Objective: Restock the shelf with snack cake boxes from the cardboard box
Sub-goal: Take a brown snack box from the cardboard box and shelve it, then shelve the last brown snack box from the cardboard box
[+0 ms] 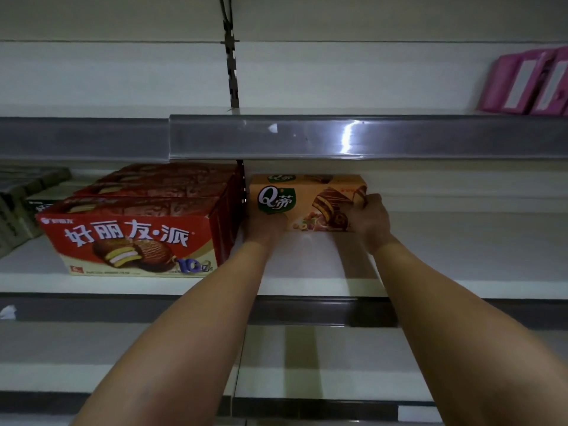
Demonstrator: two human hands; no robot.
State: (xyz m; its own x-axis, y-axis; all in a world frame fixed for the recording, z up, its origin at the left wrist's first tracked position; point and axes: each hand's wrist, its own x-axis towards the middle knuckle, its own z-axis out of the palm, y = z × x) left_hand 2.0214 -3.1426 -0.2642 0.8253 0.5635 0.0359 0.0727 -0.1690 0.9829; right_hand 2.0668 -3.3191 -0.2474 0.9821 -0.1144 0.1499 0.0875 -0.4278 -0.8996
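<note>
The white metal shelf (445, 241) carried red pie cartons (135, 238). Beside them, deep in, stood the orange cardboard snack cake box (302, 199), left hand (266, 226) and right hand (370, 221) each keeping a grip on an end. Best pushed back squarely, face forward.

Lower corners of orange box (307, 201) covered by hands: left (266, 227), right (370, 221). Fingertips of left out of sight. Pink packs (528, 83) cut off at right edge, blurred. Dark boxes (21, 198) cut off at left, print unreadable.
</note>
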